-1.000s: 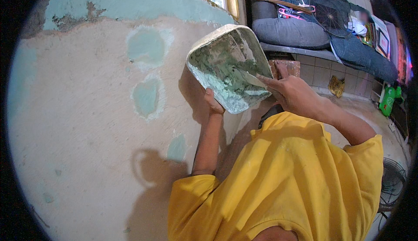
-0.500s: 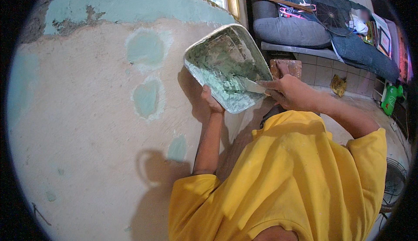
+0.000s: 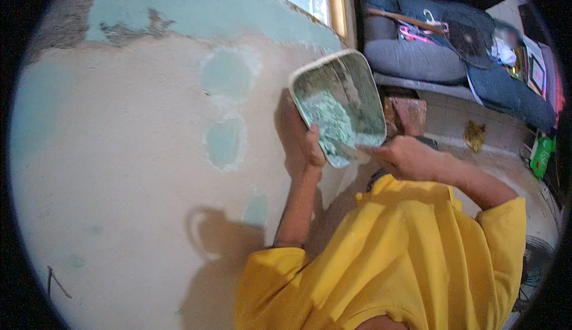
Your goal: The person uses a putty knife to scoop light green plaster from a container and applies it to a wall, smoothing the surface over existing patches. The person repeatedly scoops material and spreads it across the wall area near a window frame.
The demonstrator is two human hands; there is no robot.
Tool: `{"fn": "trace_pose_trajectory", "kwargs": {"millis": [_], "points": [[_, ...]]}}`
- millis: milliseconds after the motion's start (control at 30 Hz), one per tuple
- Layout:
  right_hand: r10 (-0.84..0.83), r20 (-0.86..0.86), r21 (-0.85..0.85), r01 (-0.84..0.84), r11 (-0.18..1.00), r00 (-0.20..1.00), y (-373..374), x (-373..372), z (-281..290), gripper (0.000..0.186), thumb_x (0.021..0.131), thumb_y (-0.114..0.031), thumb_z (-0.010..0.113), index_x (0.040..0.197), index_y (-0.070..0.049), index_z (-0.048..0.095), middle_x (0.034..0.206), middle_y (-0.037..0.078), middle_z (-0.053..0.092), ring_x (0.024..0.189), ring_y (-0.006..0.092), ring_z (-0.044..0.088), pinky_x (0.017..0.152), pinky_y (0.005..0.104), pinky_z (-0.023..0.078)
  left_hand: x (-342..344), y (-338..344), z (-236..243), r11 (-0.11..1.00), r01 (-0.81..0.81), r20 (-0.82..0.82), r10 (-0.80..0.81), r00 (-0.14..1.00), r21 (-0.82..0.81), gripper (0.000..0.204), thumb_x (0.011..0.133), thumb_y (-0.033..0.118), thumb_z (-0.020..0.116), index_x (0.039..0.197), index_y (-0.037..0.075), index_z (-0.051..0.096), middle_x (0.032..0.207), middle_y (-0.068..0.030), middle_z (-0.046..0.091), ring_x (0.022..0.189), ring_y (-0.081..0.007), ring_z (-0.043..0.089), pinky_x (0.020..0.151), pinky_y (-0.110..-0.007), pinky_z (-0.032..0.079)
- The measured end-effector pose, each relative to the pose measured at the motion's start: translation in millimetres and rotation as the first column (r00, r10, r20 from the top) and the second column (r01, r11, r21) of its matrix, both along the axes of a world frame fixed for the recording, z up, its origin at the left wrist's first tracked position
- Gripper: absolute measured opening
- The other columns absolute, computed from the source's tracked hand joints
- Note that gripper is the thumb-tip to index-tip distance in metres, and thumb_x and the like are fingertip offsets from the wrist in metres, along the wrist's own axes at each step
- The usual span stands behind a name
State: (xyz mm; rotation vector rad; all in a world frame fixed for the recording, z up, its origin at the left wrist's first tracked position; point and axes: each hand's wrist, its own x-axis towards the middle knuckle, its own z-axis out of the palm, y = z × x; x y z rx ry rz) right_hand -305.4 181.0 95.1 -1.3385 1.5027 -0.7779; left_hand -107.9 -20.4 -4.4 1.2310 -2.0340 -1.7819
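Observation:
My left hand (image 3: 314, 147) grips the near left rim of a squarish pan (image 3: 366, 82), thumb over the edge. The pan is tilted, its inside smeared with dried residue. Pale green putty (image 3: 328, 117) lies heaped along its left and near side. In my right hand (image 3: 405, 156) is a putty knife (image 3: 351, 152), its blade down in the putty at the pan's near corner. The fingers are wrapped round its handle and partly blurred.
At my left rises a beige wall (image 3: 149, 151) with round green putty patches (image 3: 224, 142). A window frame (image 3: 335, 8) is at the top. To the right stand a dark sofa (image 3: 411, 59) with hangers and a fan (image 3: 471, 42) on it, and a green bottle (image 3: 541, 157).
The pan and both hands have shifted right and slightly down in view, as has the whole scene. The putty knife has moved toward the pan's near corner, and the putty is heaped differently.

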Motion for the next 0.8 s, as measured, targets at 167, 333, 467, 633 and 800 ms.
{"fn": "trace_pose_trajectory", "kwargs": {"millis": [167,333,467,633,800], "points": [[-0.051,0.091,-0.065,0.057,0.996,0.995,9.9,0.2,1.5,0.052,0.079,-0.006,0.052,0.130,-0.008,0.045,0.079,0.024,0.061,0.073,0.0422,0.060,0.064,0.0481,0.048,-87.9,5.6,116.4,0.729,0.361,0.178,-0.318,0.931,-0.582,0.081,0.078,0.056,0.048,0.131,-0.003,0.034,0.124,-0.0169,0.044,0.115,-0.0302,0.041,0.099,-0.043,0.029],[-0.069,0.218,-0.008,0.072,0.997,0.973,7.4,-12.8,1.3,0.043,0.084,-0.009,0.050,0.127,-0.012,0.051,0.079,0.025,0.059,0.069,0.0419,0.059,0.063,0.0471,0.047,-39.8,-1.7,27.4,0.995,0.012,-0.120,-0.025,0.992,-0.102,0.085,0.075,0.059,0.051,0.131,-0.003,0.034,0.124,-0.0158,0.043,0.116,-0.0274,0.039,0.097,-0.042,0.029],[-0.079,0.182,-0.099,0.098,0.990,0.980,2.1,-21.9,-6.0,0.038,0.086,-0.012,0.050,0.123,-0.010,0.054,0.079,0.024,0.061,0.064,0.0391,0.060,0.065,0.0440,0.049,5.2,-26.8,-34.0,0.944,-0.008,-0.129,0.053,0.990,0.329,0.074,0.081,0.050,0.049,0.132,-0.002,0.035,0.127,-0.0133,0.043,0.115,-0.0247,0.041,0.097,-0.038,0.033],[-0.315,0.288,0.026,0.322,0.946,0.904,21.8,-50.7,5.6,0.033,0.090,-0.017,0.048,0.119,-0.006,0.057,0.091,0.018,0.066,0.075,0.0183,0.063,0.071,0.0323,0.048,-14.8,-17.9,3.7,0.959,-0.272,0.098,0.263,0.960,0.087,0.055,0.089,0.041,0.045,0.123,-0.001,0.047,0.114,-0.0089,0.055,0.100,-0.0233,0.053,0.092,-0.034,0.041],[-0.448,0.453,-0.012,0.508,0.861,0.771,-12.8,-64.3,53.0,0.035,0.092,-0.016,0.045,0.124,-0.003,0.053,0.102,0.012,0.066,0.083,0.0137,0.058,0.078,0.0306,0.046,16.7,-41.7,-4.7,0.980,-0.186,0.156,0.196,0.968,-0.073,0.056,0.092,0.044,0.042,0.123,-0.001,0.048,0.118,-0.0076,0.054,0.106,-0.0221,0.050,0.096,-0.036,0.037]]}}
